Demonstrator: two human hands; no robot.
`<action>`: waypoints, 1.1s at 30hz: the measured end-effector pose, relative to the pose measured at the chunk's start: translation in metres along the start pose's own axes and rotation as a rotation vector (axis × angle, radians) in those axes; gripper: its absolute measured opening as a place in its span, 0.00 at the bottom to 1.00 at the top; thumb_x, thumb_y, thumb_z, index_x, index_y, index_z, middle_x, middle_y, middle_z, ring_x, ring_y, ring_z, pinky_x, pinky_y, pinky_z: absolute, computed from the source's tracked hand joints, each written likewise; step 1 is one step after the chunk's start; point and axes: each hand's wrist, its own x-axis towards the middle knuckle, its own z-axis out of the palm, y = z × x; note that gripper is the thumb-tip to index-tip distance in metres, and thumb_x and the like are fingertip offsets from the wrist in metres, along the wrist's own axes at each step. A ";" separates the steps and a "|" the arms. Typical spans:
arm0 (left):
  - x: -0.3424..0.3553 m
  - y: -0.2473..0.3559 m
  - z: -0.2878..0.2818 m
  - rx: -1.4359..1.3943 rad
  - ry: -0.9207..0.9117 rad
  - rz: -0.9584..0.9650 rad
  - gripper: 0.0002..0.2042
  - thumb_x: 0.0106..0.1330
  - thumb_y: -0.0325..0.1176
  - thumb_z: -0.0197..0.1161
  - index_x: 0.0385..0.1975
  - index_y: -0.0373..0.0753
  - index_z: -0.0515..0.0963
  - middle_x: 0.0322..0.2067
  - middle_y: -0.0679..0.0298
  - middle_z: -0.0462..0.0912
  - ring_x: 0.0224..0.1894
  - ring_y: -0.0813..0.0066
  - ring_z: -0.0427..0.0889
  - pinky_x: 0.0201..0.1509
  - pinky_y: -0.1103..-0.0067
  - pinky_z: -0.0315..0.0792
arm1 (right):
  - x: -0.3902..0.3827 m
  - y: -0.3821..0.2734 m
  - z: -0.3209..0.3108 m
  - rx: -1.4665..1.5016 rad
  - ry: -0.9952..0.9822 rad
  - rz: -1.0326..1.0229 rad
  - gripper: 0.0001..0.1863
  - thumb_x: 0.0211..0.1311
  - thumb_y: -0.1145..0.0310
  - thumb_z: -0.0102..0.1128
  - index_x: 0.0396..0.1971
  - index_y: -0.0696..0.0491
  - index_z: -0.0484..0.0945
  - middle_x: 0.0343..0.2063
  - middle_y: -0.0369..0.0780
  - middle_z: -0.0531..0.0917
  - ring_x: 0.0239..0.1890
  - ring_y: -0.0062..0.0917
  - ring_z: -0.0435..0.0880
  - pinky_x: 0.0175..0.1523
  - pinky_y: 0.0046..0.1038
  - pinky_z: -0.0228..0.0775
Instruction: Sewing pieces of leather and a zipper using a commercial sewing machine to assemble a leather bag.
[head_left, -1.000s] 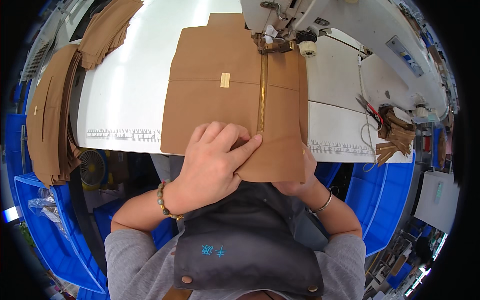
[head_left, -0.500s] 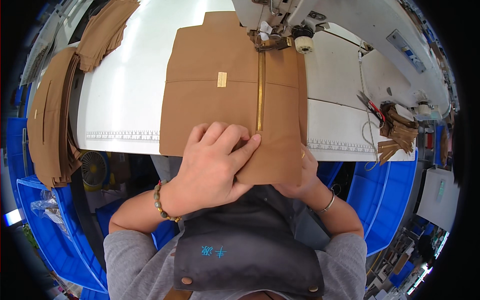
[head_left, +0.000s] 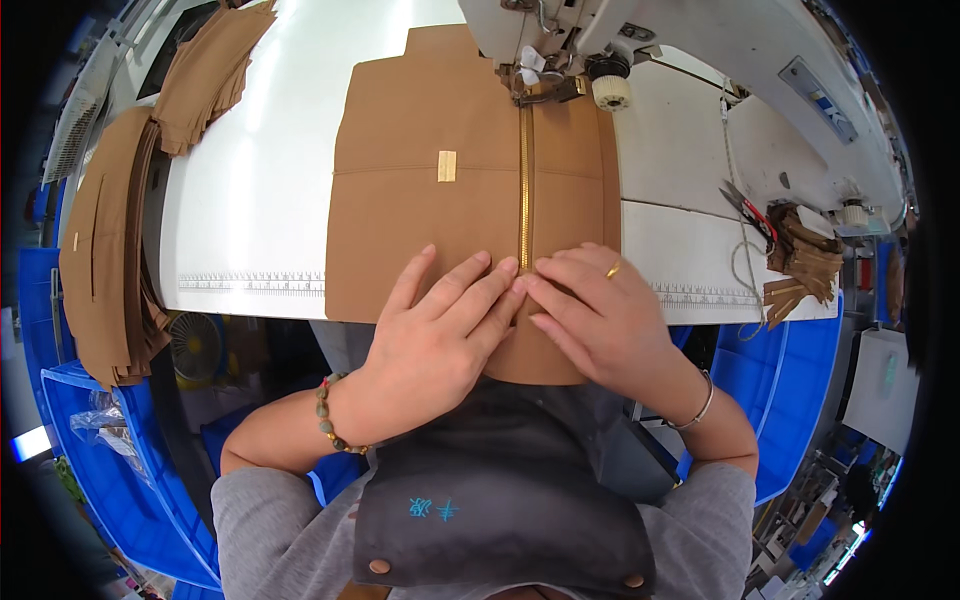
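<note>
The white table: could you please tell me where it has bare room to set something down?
Left, the wide patch between the brown stacks and the panel. Right, a smaller patch between the panel and the cord. It is crowded under the machine needle area and around the scissors and scraps.

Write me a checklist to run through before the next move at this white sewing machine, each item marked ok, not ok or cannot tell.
1. Left hand resting on the large brown flat panel: ok.
2. Right hand on the panel, by the near end of the gold-toothed zipper: ok.
3. Fingers clear of the metal presser foot: ok.
4. Panel fully on the white table: not ok; its near end overhangs.
5. Needle raised: cannot tell; too small.
6. Red-handled scissors clear of the panel: ok, off to the right.
</note>
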 end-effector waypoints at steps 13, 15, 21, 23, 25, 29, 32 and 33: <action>0.052 -0.049 -0.003 -0.085 -0.038 -0.029 0.37 0.55 0.54 0.73 0.63 0.40 0.78 0.67 0.61 0.78 0.69 0.58 0.75 0.72 0.56 0.69 | 0.007 -0.004 0.003 -0.133 -0.080 -0.101 0.19 0.56 0.68 0.70 0.45 0.64 0.84 0.44 0.45 0.84 0.50 0.38 0.84 0.61 0.42 0.78; 0.054 -0.049 -0.005 -0.070 -0.052 -0.025 0.38 0.54 0.56 0.72 0.64 0.40 0.77 0.67 0.61 0.78 0.69 0.58 0.75 0.72 0.56 0.68 | 0.013 0.002 -0.003 -0.114 -0.082 -0.104 0.19 0.55 0.67 0.70 0.44 0.64 0.84 0.43 0.44 0.84 0.49 0.38 0.84 0.61 0.42 0.78; 0.055 -0.049 -0.007 -0.033 -0.089 -0.013 0.39 0.54 0.59 0.71 0.64 0.41 0.77 0.67 0.62 0.78 0.70 0.58 0.74 0.74 0.55 0.65 | 0.032 0.029 -0.015 -0.203 -0.185 0.046 0.42 0.44 0.44 0.75 0.60 0.52 0.79 0.61 0.41 0.76 0.64 0.38 0.75 0.70 0.48 0.67; 0.056 -0.049 -0.007 -0.013 -0.107 -0.006 0.40 0.53 0.59 0.71 0.64 0.41 0.77 0.66 0.63 0.78 0.69 0.59 0.75 0.74 0.55 0.64 | 0.035 0.031 -0.013 -0.218 -0.194 0.049 0.43 0.44 0.43 0.75 0.60 0.52 0.80 0.61 0.41 0.77 0.65 0.38 0.74 0.71 0.49 0.66; 0.059 -0.052 -0.008 -0.004 -0.102 0.000 0.40 0.53 0.59 0.71 0.64 0.41 0.77 0.66 0.63 0.78 0.69 0.59 0.75 0.74 0.54 0.64 | 0.037 0.033 -0.011 -0.239 -0.224 0.058 0.44 0.43 0.41 0.75 0.60 0.53 0.80 0.61 0.41 0.77 0.65 0.38 0.74 0.71 0.50 0.65; 0.068 -0.060 -0.005 0.010 -0.081 0.004 0.40 0.53 0.60 0.71 0.63 0.41 0.78 0.65 0.63 0.79 0.69 0.60 0.75 0.74 0.53 0.64 | 0.042 0.043 -0.009 -0.295 -0.217 0.042 0.46 0.42 0.39 0.75 0.60 0.53 0.80 0.61 0.40 0.78 0.66 0.36 0.74 0.72 0.51 0.63; 0.077 -0.067 -0.001 0.024 -0.066 0.004 0.40 0.53 0.60 0.71 0.63 0.42 0.78 0.65 0.64 0.79 0.68 0.61 0.76 0.74 0.53 0.63 | 0.046 0.051 -0.008 -0.301 -0.199 0.033 0.45 0.42 0.40 0.75 0.59 0.53 0.80 0.60 0.40 0.78 0.65 0.35 0.74 0.73 0.49 0.62; 0.079 -0.070 0.000 0.023 -0.064 0.004 0.40 0.53 0.60 0.71 0.63 0.42 0.78 0.65 0.64 0.79 0.68 0.61 0.76 0.74 0.53 0.63 | 0.048 0.054 -0.008 -0.307 -0.196 0.031 0.44 0.42 0.40 0.75 0.59 0.53 0.81 0.60 0.40 0.78 0.65 0.35 0.74 0.73 0.48 0.62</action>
